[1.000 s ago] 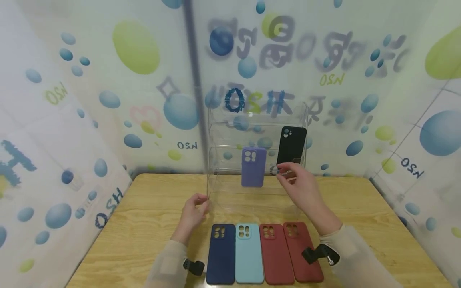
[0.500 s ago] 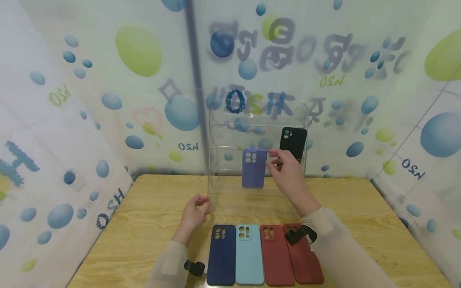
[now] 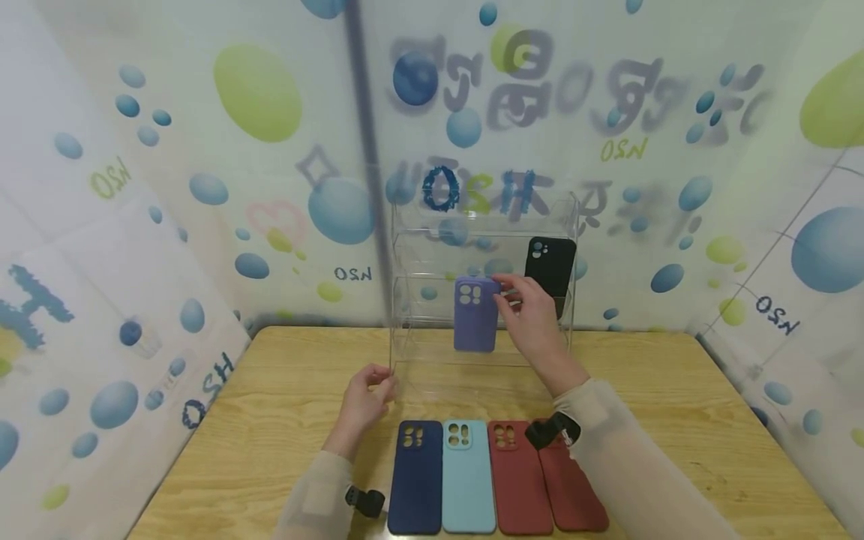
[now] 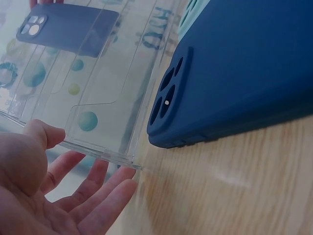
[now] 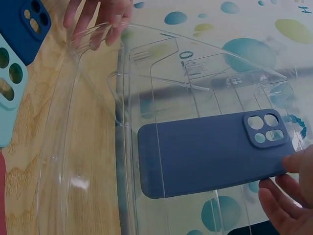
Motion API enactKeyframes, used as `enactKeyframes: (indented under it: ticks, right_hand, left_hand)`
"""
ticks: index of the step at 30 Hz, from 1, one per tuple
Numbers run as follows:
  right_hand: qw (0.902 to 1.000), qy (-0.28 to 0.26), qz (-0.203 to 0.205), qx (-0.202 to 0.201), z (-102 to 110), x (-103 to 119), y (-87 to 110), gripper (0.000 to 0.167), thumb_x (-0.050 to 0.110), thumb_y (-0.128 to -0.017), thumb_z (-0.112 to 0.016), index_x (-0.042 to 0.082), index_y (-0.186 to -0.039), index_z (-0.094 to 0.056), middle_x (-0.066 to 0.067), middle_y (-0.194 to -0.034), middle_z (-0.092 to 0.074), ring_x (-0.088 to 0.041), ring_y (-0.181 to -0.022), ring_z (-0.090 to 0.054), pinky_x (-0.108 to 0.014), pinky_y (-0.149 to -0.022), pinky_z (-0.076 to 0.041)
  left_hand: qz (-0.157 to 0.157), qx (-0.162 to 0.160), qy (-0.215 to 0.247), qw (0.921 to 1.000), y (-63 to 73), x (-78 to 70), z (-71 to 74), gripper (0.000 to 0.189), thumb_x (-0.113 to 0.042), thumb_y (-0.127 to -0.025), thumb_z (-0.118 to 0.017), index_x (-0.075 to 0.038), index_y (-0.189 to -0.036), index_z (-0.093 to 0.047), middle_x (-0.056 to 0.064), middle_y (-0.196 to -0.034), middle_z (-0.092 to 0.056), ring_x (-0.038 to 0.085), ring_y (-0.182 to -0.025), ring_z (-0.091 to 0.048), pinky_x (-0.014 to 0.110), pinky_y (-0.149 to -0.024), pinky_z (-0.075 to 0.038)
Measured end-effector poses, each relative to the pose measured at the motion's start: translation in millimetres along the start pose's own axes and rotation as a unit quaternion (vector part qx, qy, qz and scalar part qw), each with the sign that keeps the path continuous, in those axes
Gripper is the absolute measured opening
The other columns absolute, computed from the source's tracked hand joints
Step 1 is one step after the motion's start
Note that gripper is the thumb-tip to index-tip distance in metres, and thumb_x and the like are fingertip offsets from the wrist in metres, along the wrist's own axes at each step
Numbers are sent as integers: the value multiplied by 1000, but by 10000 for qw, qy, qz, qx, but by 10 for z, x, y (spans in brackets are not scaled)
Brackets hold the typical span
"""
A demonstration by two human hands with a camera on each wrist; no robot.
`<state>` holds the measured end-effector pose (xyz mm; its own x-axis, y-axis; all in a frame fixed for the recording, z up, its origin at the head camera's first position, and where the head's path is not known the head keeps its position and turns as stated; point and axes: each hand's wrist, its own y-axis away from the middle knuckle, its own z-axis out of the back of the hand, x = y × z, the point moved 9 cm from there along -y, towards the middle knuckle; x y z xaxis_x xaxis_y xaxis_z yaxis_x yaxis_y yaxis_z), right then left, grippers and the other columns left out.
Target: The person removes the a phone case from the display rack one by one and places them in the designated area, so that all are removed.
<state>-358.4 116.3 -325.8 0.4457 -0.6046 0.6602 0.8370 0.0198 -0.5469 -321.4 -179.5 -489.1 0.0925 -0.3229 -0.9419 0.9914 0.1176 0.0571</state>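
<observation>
Head: purple case seemingly between fingers

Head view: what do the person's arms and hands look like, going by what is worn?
The left sleeve and right sleeve are long, pale beige and plain. Near the cuffs sit a small black left wrist device and a matching right wrist device. The left hand and right hand wear no gloves.

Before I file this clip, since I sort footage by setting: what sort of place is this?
Probably a small screened-off work booth, though its use is unclear: patterned sheets enclose the visible sides of a wooden table, which holds a clear rack and a row of phone cases.
</observation>
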Motion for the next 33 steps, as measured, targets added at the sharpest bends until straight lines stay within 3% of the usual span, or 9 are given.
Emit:
enactKeyframes:
  ticks: [9, 21, 27, 33]
  right_hand:
    - [9991, 34, 135, -397, 53, -41, 35, 25, 11, -99, -70, 14, -123, -72, -9, -106, -68, -23, -89, -73, -38, -75, -61]
    - [9971, -101, 513, -560, 169, 84, 83, 23, 8, -96, -72, 12, -119, -73, -11, -101, -69, -23, -84, -74, -32, -71, -61]
    - [9980, -250, 375, -445, 222, 57, 133, 22, 10, -97, -71, 12, -119, -73, -10, -101, -69, -21, -83, -73, -17, -72, -56]
    - [9961, -327, 508, -636, 352, 66, 184, 24, 9, -97, -72, 12, -120, -74, -9, -101, -70, -21, -84, -74, -9, -73, -52]
  left_hand:
    - [46, 15, -45, 10000, -4, 22, -17, 18, -15, -103, -61, -3, -117, -63, 23, -126, -63, 28, -95, -73, 37, -75, -61]
    - [29, -26, -29, 10000, -3, -12, 3, 21, -15, -103, -60, -1, -119, -63, 24, -127, -62, 31, -97, -72, 39, -76, -61]
    - [71, 20, -7, 10000, 0, 6, -13, 21, -14, -103, -60, -1, -120, -62, 24, -128, -61, 31, -97, -71, 39, -77, -61]
    - [34, 4, 17, 10000, -14, 0, -6, 20, -14, -103, -59, 0, -118, -62, 25, -127, -61, 34, -98, -72, 37, -74, -61]
